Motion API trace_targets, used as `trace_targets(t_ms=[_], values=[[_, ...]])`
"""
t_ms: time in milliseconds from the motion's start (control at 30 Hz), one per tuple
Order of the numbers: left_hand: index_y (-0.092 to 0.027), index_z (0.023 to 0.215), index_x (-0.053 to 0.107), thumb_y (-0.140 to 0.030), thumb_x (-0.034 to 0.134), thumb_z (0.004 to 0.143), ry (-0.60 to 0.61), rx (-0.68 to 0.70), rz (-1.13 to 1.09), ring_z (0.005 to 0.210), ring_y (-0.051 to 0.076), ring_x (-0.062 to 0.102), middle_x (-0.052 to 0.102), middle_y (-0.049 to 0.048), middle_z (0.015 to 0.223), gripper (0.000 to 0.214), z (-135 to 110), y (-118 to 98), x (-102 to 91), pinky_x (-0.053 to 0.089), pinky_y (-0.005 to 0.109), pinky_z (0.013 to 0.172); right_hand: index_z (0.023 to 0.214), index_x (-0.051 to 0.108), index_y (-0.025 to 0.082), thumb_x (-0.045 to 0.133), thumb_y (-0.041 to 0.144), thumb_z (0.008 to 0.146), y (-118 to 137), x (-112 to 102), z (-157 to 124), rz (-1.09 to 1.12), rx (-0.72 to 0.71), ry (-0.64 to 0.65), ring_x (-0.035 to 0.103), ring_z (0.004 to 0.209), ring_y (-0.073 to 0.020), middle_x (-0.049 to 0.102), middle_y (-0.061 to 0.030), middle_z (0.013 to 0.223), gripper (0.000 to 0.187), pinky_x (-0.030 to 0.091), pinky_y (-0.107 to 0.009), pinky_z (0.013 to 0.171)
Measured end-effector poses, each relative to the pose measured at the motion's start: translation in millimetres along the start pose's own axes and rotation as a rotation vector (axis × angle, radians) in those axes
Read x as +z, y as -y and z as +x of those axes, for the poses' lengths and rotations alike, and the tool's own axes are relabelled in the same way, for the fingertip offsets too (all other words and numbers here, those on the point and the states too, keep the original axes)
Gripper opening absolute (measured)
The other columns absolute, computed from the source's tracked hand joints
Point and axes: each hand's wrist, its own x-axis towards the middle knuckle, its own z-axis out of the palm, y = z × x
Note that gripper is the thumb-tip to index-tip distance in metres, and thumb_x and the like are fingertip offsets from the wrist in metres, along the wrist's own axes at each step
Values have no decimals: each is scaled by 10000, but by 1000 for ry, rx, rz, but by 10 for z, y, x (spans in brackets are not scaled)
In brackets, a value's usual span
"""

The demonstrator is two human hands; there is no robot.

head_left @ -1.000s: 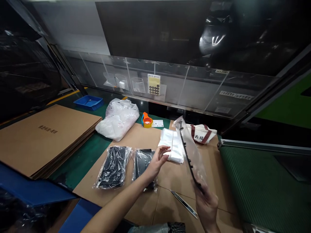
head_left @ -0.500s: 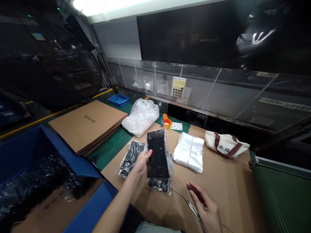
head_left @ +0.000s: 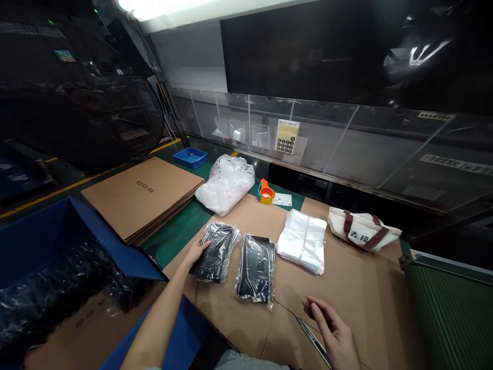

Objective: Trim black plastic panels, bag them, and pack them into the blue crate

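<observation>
My left hand point(head_left: 199, 252) is closed on the left edge of a black flat panel in a clear plastic bag point(head_left: 219, 254), thumb on top and the other fingers mostly hidden. Beside it, to the right, a second bagged black panel point(head_left: 254, 270) lies flat on the cardboard. Held low at the right front, my right hand point(head_left: 333, 334) has loosely curled fingers and nothing visible in them. Just left of that hand lies a slim silver cutter knife point(head_left: 311, 336), its rear end partly hidden by the hand.
Clear plastic bags point(head_left: 302, 241) are stacked right of the panels, near a canvas tote point(head_left: 364, 229). Behind are a tape dispenser point(head_left: 265, 191) and a white plastic bag point(head_left: 225, 185). Cardboard sheets point(head_left: 144, 198), a blue bin point(head_left: 127, 252) and a green ribbed surface point(head_left: 450, 303) flank the worktop.
My left hand has moved left, from a black panel raised over the right-hand pack to the left-hand pack. The right hand's fingers have drawn closer together; the knife stays in place.
</observation>
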Motion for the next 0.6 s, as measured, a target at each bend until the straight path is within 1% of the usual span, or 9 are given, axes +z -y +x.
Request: trace_targets(t_ms=[167, 267, 333, 400, 467, 500, 533, 600], values=[[-102, 957, 544, -411, 605, 681, -194, 52, 303, 961, 282, 534, 619, 116, 944, 419, 26, 8, 15, 402, 371, 824, 950, 650, 169, 590, 497, 720, -71, -27, 2, 17, 28, -4, 622, 929, -230, 680, -91, 958, 405, 484, -283, 840], [-83, 1072, 499, -368, 544, 734, -302, 101, 489, 1057, 337, 456, 548, 174, 1066, 444, -33, -36, 30, 339, 436, 883, 955, 642, 174, 577, 491, 736, -105, -73, 0, 26, 39, -10, 613, 949, -227, 674, -87, 971, 392, 473, -289, 855], [-81, 1151, 449, -380, 466, 784, -369, 149, 591, 1114, 368, 394, 473, 209, 1163, 474, -97, -108, 64, 296, 482, 906, 964, 633, 174, 570, 483, 745, -108, -170, 10, 6, 34, -39, 604, 962, -232, 666, -89, 986, 384, 454, -320, 884], [-88, 1208, 400, -391, 386, 823, -406, 210, 654, 1152, 378, 348, 410, 218, 1228, 490, -162, -204, 110, 264, 505, 922, 972, 626, 171, 582, 471, 739, -81, -343, 39, -20, 16, -110, 597, 965, -241, 659, -93, 994, 381, 432, -360, 909], [-95, 1224, 383, -394, 342, 839, -427, 294, 700, 1168, 371, 333, 393, 208, 1245, 489, -215, -294, 159, 255, 501, 936, 975, 625, 167, 615, 448, 719, -20, -591, 92, -26, -8, -235, 595, 954, -244, 657, -92, 987, 380, 412, -394, 925], [-100, 1221, 386, -399, 335, 840, -441, 345, 719, 1171, 368, 334, 393, 202, 1246, 487, -233, -328, 186, 256, 495, 941, 967, 630, 161, 646, 425, 697, 21, -740, 127, 12, -22, -316, 597, 938, -242, 657, -93, 980, 378, 405, -402, 930], [-108, 1203, 403, -411, 338, 836, -478, 427, 763, 1155, 357, 361, 415, 191, 1226, 480, -246, -352, 216, 281, 476, 936, 958, 634, 155, 680, 394, 670, 65, -905, 164, 79, -42, -408, 598, 923, -234, 657, -91, 975, 377, 402, -402, 932], [-151, 1204, 394, -427, 364, 822, -551, 580, 783, 1148, 341, 385, 427, 162, 1230, 473, -255, -380, 296, 303, 463, 940, 956, 630, 154, 731, 317, 622, 145, -1285, 237, 293, -110, -623, 593, 917, -203, 645, -77, 1001, 385, 401, -370, 936]])
